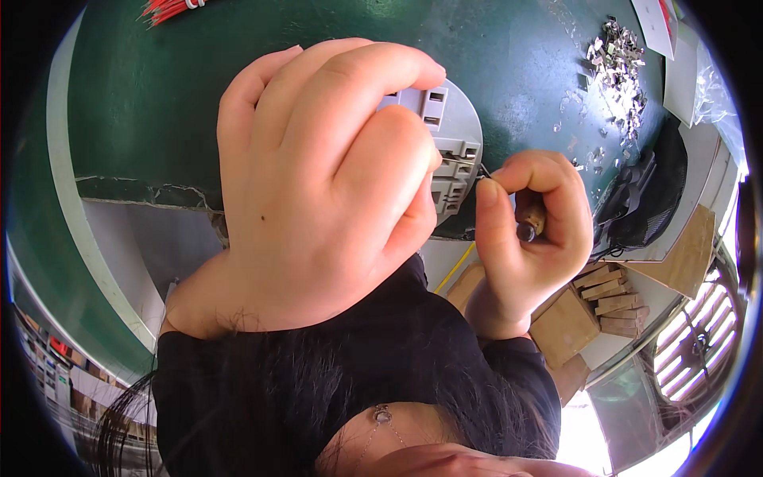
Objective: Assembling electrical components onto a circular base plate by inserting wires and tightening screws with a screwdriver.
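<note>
Gripping a grey plastic part, left hand; right hand pinches a wooden-handled tool.

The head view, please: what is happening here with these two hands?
A person works close above a green table. The left hand wraps over a round grey plastic part with square slots and holds it up. The right hand pinches a small tool with a brown handle, its thin tip at the part's right edge. A heap of small metal pieces lies on the table at the upper right, and red wires at the top left.
</note>
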Action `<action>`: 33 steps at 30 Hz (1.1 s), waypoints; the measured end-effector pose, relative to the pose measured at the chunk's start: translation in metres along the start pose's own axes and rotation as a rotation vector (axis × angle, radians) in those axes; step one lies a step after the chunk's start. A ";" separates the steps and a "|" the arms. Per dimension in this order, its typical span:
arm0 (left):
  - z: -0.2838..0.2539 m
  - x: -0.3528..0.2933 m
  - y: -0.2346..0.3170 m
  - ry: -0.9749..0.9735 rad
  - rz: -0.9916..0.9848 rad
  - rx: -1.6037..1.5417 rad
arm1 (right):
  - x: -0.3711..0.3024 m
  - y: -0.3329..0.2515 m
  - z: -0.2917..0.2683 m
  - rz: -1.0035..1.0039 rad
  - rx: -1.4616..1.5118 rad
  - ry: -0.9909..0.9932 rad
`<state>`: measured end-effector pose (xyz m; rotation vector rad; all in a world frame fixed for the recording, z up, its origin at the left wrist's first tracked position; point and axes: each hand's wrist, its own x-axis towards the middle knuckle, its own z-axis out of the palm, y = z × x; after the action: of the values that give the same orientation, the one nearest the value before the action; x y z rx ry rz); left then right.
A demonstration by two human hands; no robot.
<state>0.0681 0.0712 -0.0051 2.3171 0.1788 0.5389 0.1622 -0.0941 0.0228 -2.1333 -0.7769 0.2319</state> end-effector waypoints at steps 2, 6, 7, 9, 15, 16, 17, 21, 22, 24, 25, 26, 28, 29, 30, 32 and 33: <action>0.000 0.000 0.000 0.001 0.006 0.008 | -0.001 0.000 0.002 0.042 0.028 -0.017; 0.000 0.001 0.000 0.002 0.013 0.012 | -0.001 -0.001 0.003 0.027 0.046 0.051; 0.000 0.001 0.000 0.003 0.016 0.012 | 0.000 -0.001 0.002 0.028 0.046 0.051; -0.001 0.001 0.000 0.001 0.014 0.015 | 0.000 -0.003 0.002 0.052 0.022 0.018; 0.001 0.000 0.000 0.005 0.009 0.003 | 0.000 -0.006 0.002 0.095 0.011 -0.012; 0.001 0.000 -0.001 0.004 0.007 0.002 | 0.000 -0.004 0.003 0.072 0.004 -0.008; 0.002 0.000 -0.001 0.008 0.008 0.006 | -0.001 -0.002 0.004 0.049 -0.002 -0.006; 0.002 -0.001 -0.001 0.024 0.016 0.016 | 0.000 -0.003 0.002 -0.056 -0.130 -0.023; 0.001 -0.001 0.000 0.029 0.018 0.014 | 0.001 -0.004 0.001 -0.097 -0.190 -0.035; 0.001 -0.001 -0.001 0.033 0.019 0.007 | 0.010 -0.008 -0.005 -0.194 -0.302 -0.097; 0.002 0.001 -0.001 0.027 0.019 0.003 | 0.016 -0.011 -0.010 -0.286 -0.416 -0.155; 0.004 0.002 -0.001 0.022 0.021 -0.002 | 0.022 -0.014 -0.014 -0.378 -0.530 -0.213; 0.003 0.002 -0.001 0.022 0.018 0.003 | 0.033 -0.020 -0.018 -0.463 -0.604 -0.264; 0.002 0.001 0.001 0.024 0.010 0.011 | 0.039 -0.024 -0.019 -0.554 -0.671 -0.317; 0.002 0.001 0.002 0.024 0.004 0.011 | 0.045 -0.029 -0.020 -0.640 -0.746 -0.370; 0.002 0.001 0.003 0.026 -0.001 0.012 | 0.060 -0.049 -0.024 -0.611 -0.799 -0.540; 0.003 0.002 0.004 0.029 -0.007 0.000 | 0.067 -0.060 -0.026 -0.571 -0.852 -0.707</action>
<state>0.0708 0.0671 -0.0039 2.3090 0.2010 0.5694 0.1994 -0.0432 0.0924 -2.4586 -2.1619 0.4030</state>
